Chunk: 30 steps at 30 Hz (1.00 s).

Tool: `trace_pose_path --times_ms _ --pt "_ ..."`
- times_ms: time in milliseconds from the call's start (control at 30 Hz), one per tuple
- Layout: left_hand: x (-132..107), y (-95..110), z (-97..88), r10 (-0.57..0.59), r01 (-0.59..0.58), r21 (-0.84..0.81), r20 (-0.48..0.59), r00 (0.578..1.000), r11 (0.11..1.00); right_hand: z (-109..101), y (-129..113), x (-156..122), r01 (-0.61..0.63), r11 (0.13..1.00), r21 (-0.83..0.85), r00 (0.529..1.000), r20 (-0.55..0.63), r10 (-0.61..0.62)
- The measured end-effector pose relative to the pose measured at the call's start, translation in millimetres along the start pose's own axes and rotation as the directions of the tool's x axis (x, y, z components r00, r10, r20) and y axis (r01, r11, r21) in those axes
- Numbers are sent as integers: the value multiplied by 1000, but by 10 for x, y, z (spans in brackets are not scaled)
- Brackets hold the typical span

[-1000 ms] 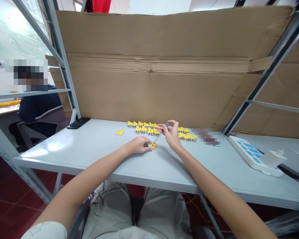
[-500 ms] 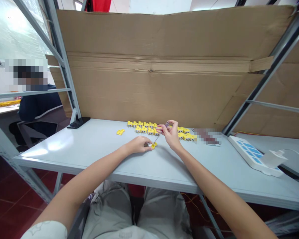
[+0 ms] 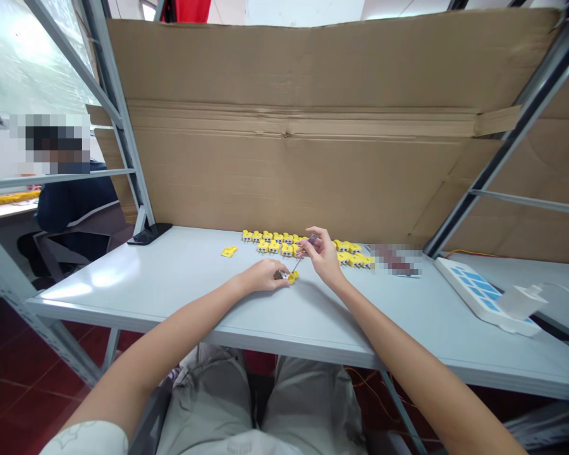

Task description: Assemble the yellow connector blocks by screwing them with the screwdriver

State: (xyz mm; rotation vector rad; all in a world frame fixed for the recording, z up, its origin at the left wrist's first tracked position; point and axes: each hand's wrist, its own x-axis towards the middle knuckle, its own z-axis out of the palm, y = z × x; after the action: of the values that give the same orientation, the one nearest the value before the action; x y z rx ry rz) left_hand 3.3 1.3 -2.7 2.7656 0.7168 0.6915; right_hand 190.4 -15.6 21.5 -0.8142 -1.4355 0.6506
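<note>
My left hand (image 3: 267, 275) rests on the white table, its fingers closed around a small yellow and metallic part (image 3: 293, 277). Above and to the right, my right hand (image 3: 323, 254) grips the dark handle of a screwdriver (image 3: 313, 239) between thumb and fingers. Its thin shaft slants down left to the yellow part; whether the tip sits in a screw is too small to tell. Behind my hands stand rows of similar yellow parts (image 3: 274, 247), some hidden by my right hand. A loose yellow piece (image 3: 228, 251) lies apart on the left.
A white power strip (image 3: 483, 296) with a plugged-in charger lies at the right. Cardboard (image 3: 284, 177) closes off the table's back, between metal posts. A black phone-like slab (image 3: 146, 235) lies at the left corner. Another person (image 3: 76, 196) sits beyond the left post.
My right hand has shifted slightly left, and its fingers have turned around the screwdriver handle. My left hand and the yellow part have stayed in place.
</note>
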Motion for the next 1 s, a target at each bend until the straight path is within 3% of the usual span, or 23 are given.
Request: trace_pose_path --times_ms 200,433,633,833,1000 --pt "-2 9 -1 10 -10 19 -2 1000 1000 -14 33 -2 6 1000 -22 1000 -8 -7" --pt "-7 17 -8 19 -19 34 0 1000 999 -18 37 2 49 998 -36 997 60 -47" --pt "-19 30 0 38 -38 60 0 999 998 5 -20 -29 138 977 -164 990 60 -130" --pt "-23 45 5 43 -43 59 4 999 997 32 -47 -46 105 989 -105 991 94 -95" --pt "-25 45 7 48 -48 31 1 999 998 37 -52 -41 115 983 -140 993 54 -109"
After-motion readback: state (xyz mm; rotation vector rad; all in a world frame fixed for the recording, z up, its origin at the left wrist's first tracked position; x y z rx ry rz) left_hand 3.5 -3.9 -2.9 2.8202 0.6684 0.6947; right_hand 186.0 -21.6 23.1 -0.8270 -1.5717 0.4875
